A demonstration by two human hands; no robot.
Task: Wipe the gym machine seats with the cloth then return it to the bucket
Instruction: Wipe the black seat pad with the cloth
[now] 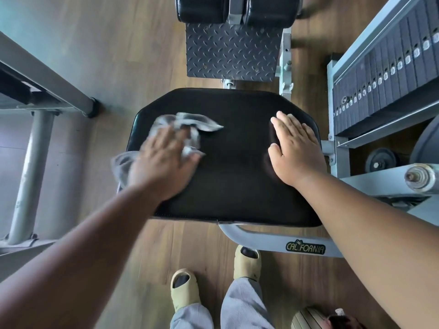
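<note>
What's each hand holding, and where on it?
Left hand presses the grey cloth flat on the black seat, over the cloth's middle; its ends stick out. No clear grip. Right hand lies flat on the seat, holding nothing.

Glossy black vinyl seat [237, 162] (crumpled grey cloth [190, 124]), wood-grain floor [133, 55].

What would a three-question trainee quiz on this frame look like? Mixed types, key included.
1. True or false: the cloth lies on the seat under the left hand.
2. The right hand is: A) gripping the cloth, B) resting flat on the seat, C) off the seat.
3. What stands on the machine's right, beside the seat?

Key: 1 true. 2 B. 3 the weight stack.
</note>
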